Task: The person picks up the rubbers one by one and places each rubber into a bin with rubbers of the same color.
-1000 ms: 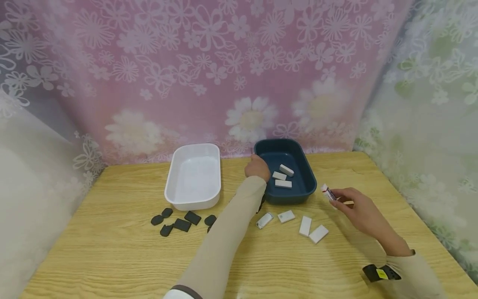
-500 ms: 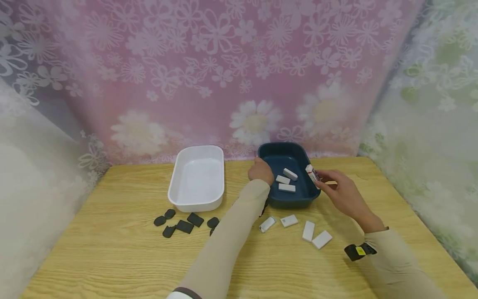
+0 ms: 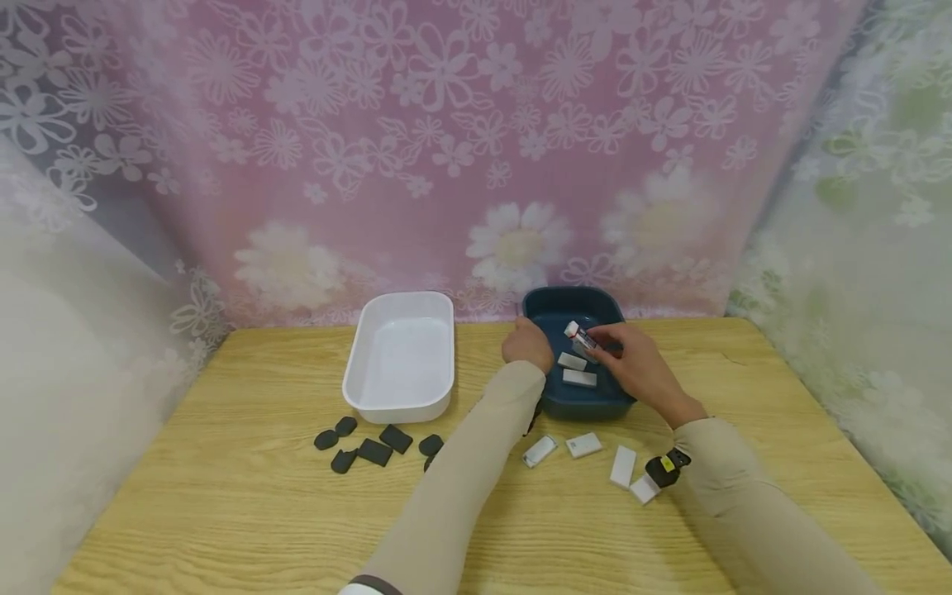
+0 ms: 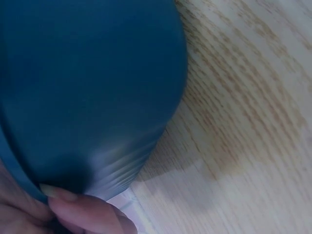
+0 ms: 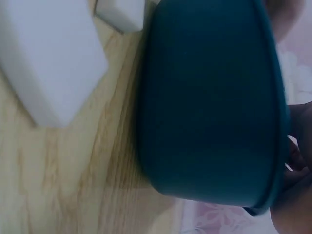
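Note:
In the head view my right hand [image 3: 635, 361] pinches a white eraser with a dark and red printed sleeve [image 3: 582, 335], held above the inside of the dark blue basin [image 3: 587, 411]. White blocks [image 3: 579, 378] lie on the basin floor, partly hidden by this hand. My left hand [image 3: 527, 345] grips the basin's left rim. The left wrist view shows its thumb and fingers [image 4: 87, 212] curled over the rim of the basin [image 4: 97, 83]. In the right wrist view the basin's outer wall [image 5: 209, 107] hides most of the right hand [image 5: 300, 170] and the eraser.
A white basin [image 3: 397, 413] stands to the left. Several flat black pieces [image 3: 375, 452] lie before it on the wooden table [image 3: 245, 496]. Several white blocks [image 3: 583, 445] lie before the blue basin, one partly behind my right wrist. A floral curtain [image 3: 416, 190] hangs behind.
My right hand has carried the eraser leftward, from right of the blue basin to over its inside. The left hand has kept its grip on the rim. The head view has shifted slightly.

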Demonstrator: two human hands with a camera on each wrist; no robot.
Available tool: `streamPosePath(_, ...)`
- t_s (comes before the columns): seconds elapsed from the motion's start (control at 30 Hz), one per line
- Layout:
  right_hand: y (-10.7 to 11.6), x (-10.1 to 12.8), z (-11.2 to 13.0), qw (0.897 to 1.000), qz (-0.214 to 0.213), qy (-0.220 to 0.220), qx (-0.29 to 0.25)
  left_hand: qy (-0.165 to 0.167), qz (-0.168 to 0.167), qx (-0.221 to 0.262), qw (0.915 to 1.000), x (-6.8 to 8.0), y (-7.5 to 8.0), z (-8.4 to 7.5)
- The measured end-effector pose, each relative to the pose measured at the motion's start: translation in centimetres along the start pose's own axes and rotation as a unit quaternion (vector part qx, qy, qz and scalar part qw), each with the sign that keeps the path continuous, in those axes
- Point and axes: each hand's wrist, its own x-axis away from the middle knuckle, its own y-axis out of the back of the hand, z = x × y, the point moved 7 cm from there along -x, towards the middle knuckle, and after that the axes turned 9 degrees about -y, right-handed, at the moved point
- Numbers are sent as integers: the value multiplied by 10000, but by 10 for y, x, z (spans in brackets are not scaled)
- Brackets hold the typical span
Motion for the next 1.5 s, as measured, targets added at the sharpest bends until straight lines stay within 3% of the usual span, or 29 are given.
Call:
streamPosePath(0.27,-11,-1,-9,9998,57,-130,166,31,211,-6,9998,-2,-8,-2)
streamPosePath(0.77,-13,1,-5,9973,214,75,696,80,107,65,9999,5,6,-9)
streamPosePath(1.2,-18,-2,-3,9948,310,165,957,63,142,77,9998,5,6,-5)
streamPosePath(1.5,-28,0,-3,9879,636,110,1411,148,198,78,9997,1,0,0)
